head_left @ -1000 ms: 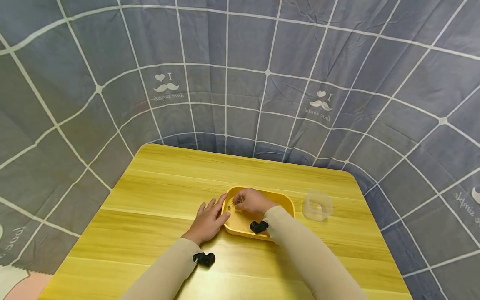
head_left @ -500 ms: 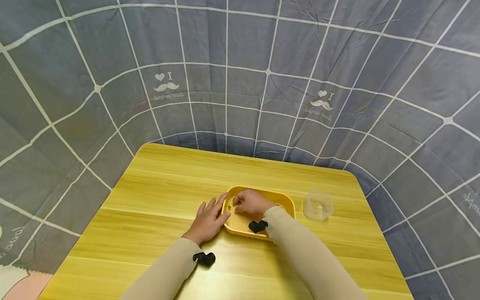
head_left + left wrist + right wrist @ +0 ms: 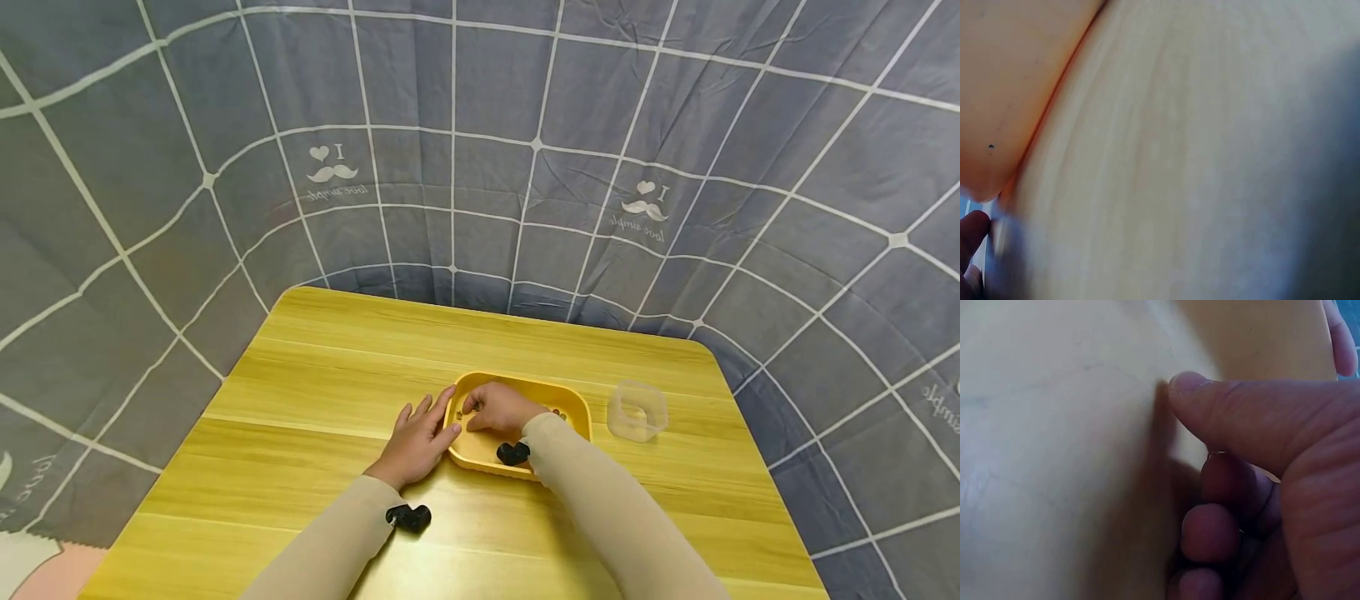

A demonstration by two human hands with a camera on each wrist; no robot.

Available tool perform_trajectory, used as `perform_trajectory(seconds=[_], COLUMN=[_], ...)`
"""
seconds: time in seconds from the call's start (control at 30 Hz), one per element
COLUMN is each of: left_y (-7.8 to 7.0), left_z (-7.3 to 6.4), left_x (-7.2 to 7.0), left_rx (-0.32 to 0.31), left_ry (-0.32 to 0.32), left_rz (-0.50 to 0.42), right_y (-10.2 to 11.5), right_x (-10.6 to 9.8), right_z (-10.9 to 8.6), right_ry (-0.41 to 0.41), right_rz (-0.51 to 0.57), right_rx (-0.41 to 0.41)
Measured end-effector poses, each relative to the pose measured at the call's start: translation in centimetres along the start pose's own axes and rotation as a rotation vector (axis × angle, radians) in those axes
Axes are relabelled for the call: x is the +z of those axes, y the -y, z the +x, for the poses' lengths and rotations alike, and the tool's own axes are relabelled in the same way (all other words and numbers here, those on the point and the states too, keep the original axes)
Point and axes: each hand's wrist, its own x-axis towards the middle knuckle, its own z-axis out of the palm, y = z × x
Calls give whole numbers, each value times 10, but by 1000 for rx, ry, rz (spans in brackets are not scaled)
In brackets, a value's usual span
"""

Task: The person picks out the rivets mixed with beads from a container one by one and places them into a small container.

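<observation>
A yellow plastic tray [image 3: 480, 464] sits on the table, with small metallic pieces [image 3: 559, 413] at its right end. My right hand [image 3: 506, 407] reaches inside, near the left end, its fingers curled around small shiny pieces. Glints show between those fingers in the right wrist view, where the thumb [image 3: 1229, 409] extends just over the tray floor; the pieces are mostly hidden. Another small piece [image 3: 460, 414] lies by the left wall. My left hand [image 3: 416, 442] rests with spread fingers against the tray's left rim. The left wrist view shows the tray's outer wall [image 3: 1016, 75].
A clear plastic container [image 3: 636, 412] stands on the wood-grain table [image 3: 322, 367], right of the tray. Behind the table hangs a grey gridded curtain [image 3: 495, 192]. Each wrist carries a small black camera mount [image 3: 408, 518].
My right thumb has moved a little away from the fingertips, and the forearm has shifted slightly, showing more pieces at the tray's right end. My left hand stays at the rim.
</observation>
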Motion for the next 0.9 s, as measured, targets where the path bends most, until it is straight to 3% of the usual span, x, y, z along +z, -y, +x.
perform_trajectory(seconds=[0.27,0.63,0.9], left_y=[4,0,3], left_z=[1,-2,-2], left_x=[2,0,1], left_rx=[1,4,18], left_ry=[4,12,-4], left_rz=[13,13,23], right_y=[1,-8,-4], right_x=[3,18,20], right_z=[3,17,17], right_ry=[20,-103,-125], right_rz=[-55,-168,-205], right_rx=[-55,-100,-92])
